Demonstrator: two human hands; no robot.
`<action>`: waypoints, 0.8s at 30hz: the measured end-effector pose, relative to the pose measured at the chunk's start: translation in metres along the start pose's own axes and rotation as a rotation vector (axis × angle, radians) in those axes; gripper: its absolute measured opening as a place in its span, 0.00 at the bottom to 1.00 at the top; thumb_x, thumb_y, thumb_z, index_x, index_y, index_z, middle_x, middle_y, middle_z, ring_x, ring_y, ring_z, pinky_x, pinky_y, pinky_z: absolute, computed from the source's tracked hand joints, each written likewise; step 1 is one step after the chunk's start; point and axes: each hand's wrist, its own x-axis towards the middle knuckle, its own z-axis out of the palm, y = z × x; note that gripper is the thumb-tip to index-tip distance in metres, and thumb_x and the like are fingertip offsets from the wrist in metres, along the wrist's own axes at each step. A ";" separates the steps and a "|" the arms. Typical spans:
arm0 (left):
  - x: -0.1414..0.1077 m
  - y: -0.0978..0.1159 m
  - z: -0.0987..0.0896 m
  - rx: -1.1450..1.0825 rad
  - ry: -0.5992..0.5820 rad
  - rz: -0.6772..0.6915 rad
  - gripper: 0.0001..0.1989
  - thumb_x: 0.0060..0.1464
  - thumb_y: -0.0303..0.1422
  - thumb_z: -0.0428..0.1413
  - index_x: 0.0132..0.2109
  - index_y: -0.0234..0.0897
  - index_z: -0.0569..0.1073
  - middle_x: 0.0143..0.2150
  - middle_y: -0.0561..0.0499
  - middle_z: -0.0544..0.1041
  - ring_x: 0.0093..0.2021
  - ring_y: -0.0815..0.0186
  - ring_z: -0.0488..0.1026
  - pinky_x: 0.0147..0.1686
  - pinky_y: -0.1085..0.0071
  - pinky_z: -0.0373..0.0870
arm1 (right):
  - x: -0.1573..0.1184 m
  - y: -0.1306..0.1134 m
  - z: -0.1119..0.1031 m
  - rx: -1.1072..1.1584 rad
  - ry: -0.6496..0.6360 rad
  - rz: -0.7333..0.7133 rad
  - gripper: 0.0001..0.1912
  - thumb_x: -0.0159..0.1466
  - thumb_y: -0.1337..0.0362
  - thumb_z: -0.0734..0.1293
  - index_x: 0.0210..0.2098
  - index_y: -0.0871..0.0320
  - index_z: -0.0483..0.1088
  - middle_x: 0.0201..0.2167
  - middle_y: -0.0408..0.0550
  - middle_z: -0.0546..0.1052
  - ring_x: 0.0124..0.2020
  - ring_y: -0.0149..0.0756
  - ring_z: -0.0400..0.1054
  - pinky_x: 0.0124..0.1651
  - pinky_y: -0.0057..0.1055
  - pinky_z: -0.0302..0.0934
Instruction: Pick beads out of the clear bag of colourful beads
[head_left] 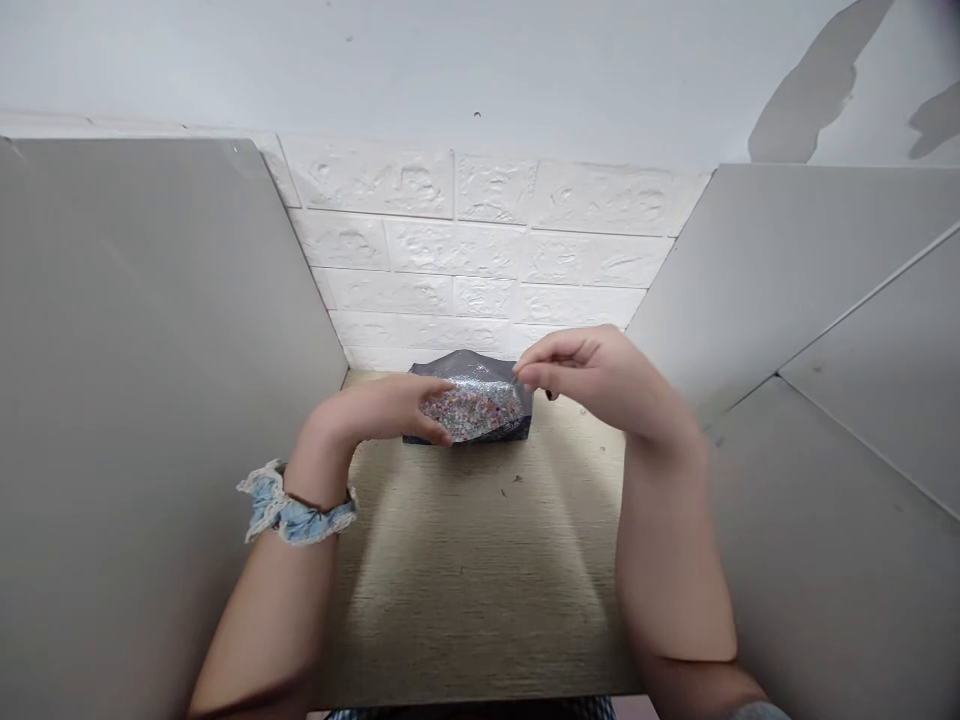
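Note:
A dark pouch [466, 363] with a clear front window lies at the back of the wooden tabletop. Through its window shows a mass of small glittery, many-coloured pieces [476, 412]. My left hand [390, 408], a blue scrunchie [300, 512] on its wrist, is at the pouch's left end. Its thumb and fingers are spread apart over the window; whether they press on it is unclear. At the upper right corner of the pouch, my right hand [581, 372] has thumb and forefinger pinched together. What sits between those fingertips is too small to make out.
Grey panels stand to the left [150, 400] and right [810, 300] of the tabletop [480, 580]. White brick-patterned wall [480, 250] closes off the back. Tiny dark specks [516, 479] lie in front of the pouch.

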 end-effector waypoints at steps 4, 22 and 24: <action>0.003 0.025 0.008 -0.245 0.088 0.170 0.19 0.54 0.43 0.41 0.38 0.36 0.71 0.39 0.49 0.71 0.40 0.67 0.66 0.40 0.72 0.61 | 0.011 0.008 0.020 -0.108 -0.073 0.012 0.08 0.55 0.63 0.61 0.26 0.60 0.70 0.22 0.42 0.69 0.25 0.26 0.60 0.26 0.24 0.52; 0.020 0.022 0.018 -0.515 0.297 -0.057 0.08 0.46 0.34 0.47 0.26 0.34 0.64 0.17 0.58 0.51 0.16 0.77 0.46 0.14 0.78 0.43 | 0.049 0.071 0.056 0.072 -0.051 0.164 0.12 0.59 0.60 0.55 0.32 0.62 0.63 0.29 0.47 0.71 0.23 0.24 0.63 0.27 0.23 0.57; 0.019 0.023 0.018 -0.568 0.273 -0.052 0.07 0.45 0.33 0.47 0.27 0.34 0.64 0.18 0.58 0.52 0.16 0.77 0.46 0.14 0.78 0.42 | 0.053 0.084 0.064 -0.079 -0.127 0.222 0.12 0.60 0.60 0.54 0.34 0.61 0.64 0.30 0.47 0.72 0.25 0.26 0.64 0.27 0.23 0.57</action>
